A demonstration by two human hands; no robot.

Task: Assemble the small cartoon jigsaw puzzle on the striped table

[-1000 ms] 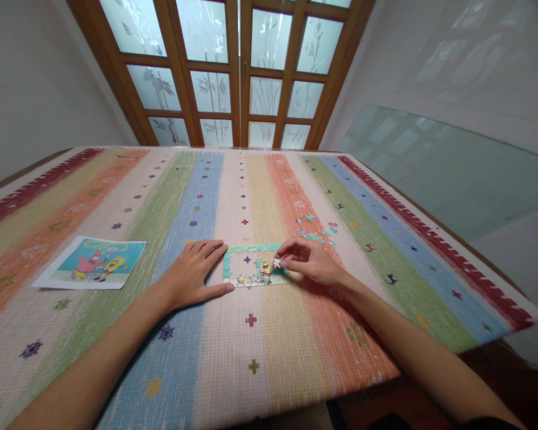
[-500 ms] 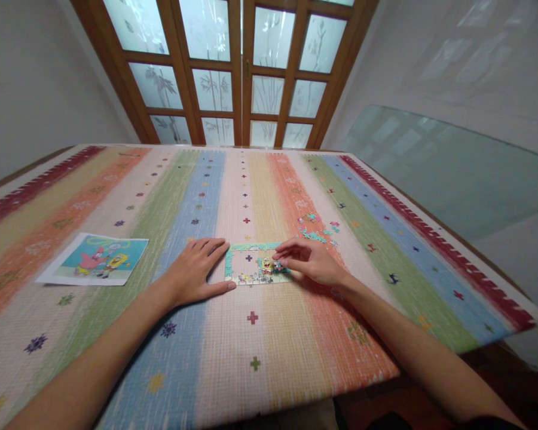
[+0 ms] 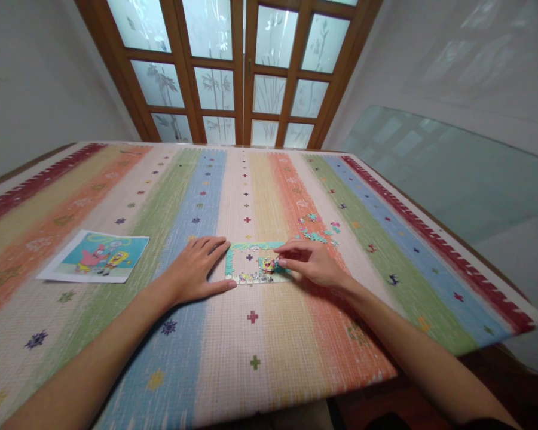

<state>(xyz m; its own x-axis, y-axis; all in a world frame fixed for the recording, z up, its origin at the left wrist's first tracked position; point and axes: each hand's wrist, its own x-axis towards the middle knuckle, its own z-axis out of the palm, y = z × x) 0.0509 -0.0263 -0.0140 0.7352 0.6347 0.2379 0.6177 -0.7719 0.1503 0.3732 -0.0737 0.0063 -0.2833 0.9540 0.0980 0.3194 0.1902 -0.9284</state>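
A partly joined jigsaw puzzle [image 3: 246, 279] lies on the table, its teal and pale border framing a gap where the cloth shows. Joined pieces with a yellow cartoon figure [image 3: 268, 264] fill part of its right side. My left hand [image 3: 200, 267] rests flat with fingers apart, thumb and fingertips at the puzzle's left edge. Over the right side, my right hand [image 3: 311, 261] has thumb and fingers pinched around what looks like a small puzzle piece, mostly hidden by the fingertips. The puzzle's right border is partly covered by this hand.
Several loose puzzle pieces [image 3: 314, 235] lie beyond my right hand. To the left is a printed reference picture [image 3: 101, 258] of cartoon figures. A striped tablecloth [image 3: 233, 334] covers the table. Wood-framed glass doors [image 3: 242, 89] stand behind, and a glass panel [image 3: 452, 161] leans at the right.
My right hand's fingertips have shifted very slightly to the right over the puzzle. My left hand stays in place. The view has tilted a little.
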